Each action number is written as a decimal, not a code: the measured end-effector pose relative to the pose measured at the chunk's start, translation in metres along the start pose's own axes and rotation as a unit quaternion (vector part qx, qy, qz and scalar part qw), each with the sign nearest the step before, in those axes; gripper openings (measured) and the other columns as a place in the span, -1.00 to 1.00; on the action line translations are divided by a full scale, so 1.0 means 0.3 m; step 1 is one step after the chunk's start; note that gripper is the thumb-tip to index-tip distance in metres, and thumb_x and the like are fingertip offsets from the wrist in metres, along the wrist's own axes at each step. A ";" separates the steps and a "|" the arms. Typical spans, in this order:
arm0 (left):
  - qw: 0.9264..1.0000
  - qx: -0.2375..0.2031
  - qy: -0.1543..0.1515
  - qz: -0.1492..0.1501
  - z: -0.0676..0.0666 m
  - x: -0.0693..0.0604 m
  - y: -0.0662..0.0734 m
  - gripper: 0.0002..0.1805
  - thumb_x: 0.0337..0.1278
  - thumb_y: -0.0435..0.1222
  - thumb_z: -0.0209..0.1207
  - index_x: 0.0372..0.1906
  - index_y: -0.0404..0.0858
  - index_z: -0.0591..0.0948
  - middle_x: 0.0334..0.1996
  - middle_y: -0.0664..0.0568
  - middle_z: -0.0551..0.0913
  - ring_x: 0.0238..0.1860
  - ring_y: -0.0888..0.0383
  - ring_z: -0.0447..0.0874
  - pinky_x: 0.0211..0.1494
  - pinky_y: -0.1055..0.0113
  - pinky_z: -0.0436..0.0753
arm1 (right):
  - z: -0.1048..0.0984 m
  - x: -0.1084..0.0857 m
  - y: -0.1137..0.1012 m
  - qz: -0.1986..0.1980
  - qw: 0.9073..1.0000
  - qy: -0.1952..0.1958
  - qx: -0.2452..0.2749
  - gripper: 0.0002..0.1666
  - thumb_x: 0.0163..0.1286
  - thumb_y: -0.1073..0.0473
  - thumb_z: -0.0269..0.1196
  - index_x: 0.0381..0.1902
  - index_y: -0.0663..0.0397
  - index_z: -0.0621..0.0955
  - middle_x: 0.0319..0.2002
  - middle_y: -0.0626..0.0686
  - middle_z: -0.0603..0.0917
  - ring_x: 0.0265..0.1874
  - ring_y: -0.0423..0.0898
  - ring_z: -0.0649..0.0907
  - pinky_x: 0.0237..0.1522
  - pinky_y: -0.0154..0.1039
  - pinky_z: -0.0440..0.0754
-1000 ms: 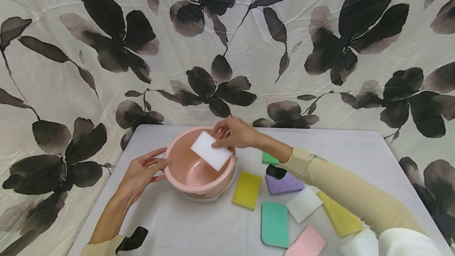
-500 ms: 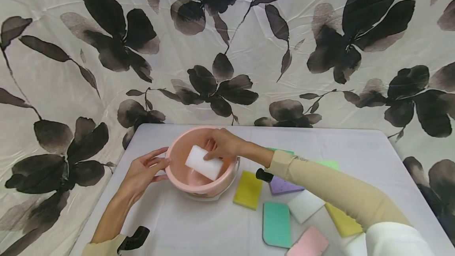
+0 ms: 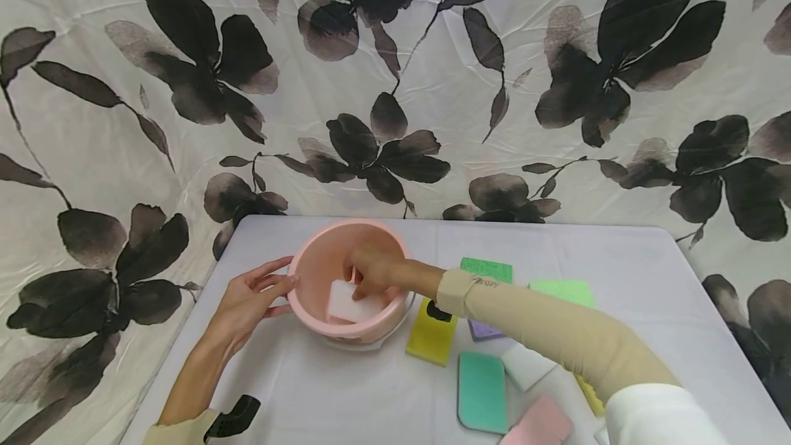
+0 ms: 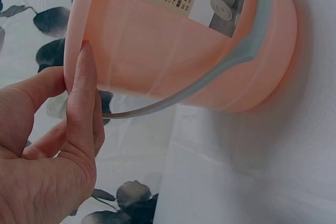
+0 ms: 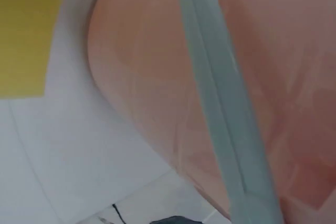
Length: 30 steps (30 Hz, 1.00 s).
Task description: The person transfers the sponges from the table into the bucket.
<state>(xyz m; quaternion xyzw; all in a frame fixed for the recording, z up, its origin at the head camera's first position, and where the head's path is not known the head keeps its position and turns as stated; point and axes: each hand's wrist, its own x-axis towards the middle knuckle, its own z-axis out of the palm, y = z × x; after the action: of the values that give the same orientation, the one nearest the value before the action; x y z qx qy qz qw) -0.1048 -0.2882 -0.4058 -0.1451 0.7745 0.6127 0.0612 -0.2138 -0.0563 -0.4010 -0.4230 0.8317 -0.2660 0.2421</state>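
Observation:
A pink bucket (image 3: 301,318) with a pale grey handle (image 4: 210,74) stands on the white-covered table. My left hand (image 3: 250,297) pinches the bucket's rim at its left side, thumb and fingers on either side of the wall in the left wrist view. Down inside the bucket, my right hand (image 3: 377,268) grips a white sponge (image 3: 347,304) near the bottom. Whether the sponge touches the bottom I cannot tell. The right wrist view shows the bucket's outer wall (image 5: 152,77) and handle, with the hand itself out of sight.
Right of the bucket lie a yellow sponge (image 3: 426,342), a green sponge (image 3: 487,269), a teal sponge (image 3: 482,392), a pink sponge (image 3: 539,423) and a white sponge (image 3: 525,366). My right sleeve (image 3: 544,321) passes over several others. A floral curtain (image 3: 395,74) hangs behind the table.
My right hand has lowered the white sponge from above the bucket's rim to deep inside it. The left hand keeps its hold on the rim.

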 end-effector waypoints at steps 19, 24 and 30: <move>1.000 0.010 0.007 -0.004 0.010 0.002 0.002 -0.25 0.32 -0.14 0.37 0.52 -0.23 0.38 -0.03 -0.03 0.70 -0.18 0.24 0.77 -0.11 0.28 0.79 | 0.047 0.024 -0.017 0.076 0.992 -0.086 -0.045 -0.67 0.26 0.33 0.45 -0.04 0.28 0.65 -0.34 -0.06 0.53 -0.29 -0.15 0.47 -0.31 -0.44 0.47; 1.000 0.015 0.009 -0.004 0.011 0.001 0.001 -0.25 0.32 -0.14 0.36 0.52 -0.24 0.37 0.00 -0.08 0.70 -0.17 0.22 0.78 -0.11 0.28 0.79 | 0.041 0.027 -0.010 0.074 0.993 -0.086 -0.024 -0.67 0.35 0.29 0.42 0.02 0.31 0.63 -0.29 -0.04 0.54 -0.28 -0.15 0.49 -0.32 -0.44 0.48; 1.000 0.013 0.011 -0.004 0.005 0.001 0.000 -0.26 0.32 -0.15 0.36 0.52 -0.23 0.37 0.03 -0.09 0.69 -0.17 0.26 0.77 -0.10 0.28 0.79 | 0.021 0.016 -0.007 0.031 0.998 -0.057 -0.008 -0.72 0.43 0.22 0.37 -0.02 0.30 0.64 -0.24 0.01 0.58 -0.23 -0.12 0.51 -0.22 -0.42 0.53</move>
<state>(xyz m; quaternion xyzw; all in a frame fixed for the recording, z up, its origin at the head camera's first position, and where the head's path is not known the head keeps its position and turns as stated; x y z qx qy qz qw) -0.1051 -0.2869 -0.4064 -0.1545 0.7826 0.6003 0.0573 -0.2114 -0.0629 -0.4052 -0.4132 0.8314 -0.2274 0.2938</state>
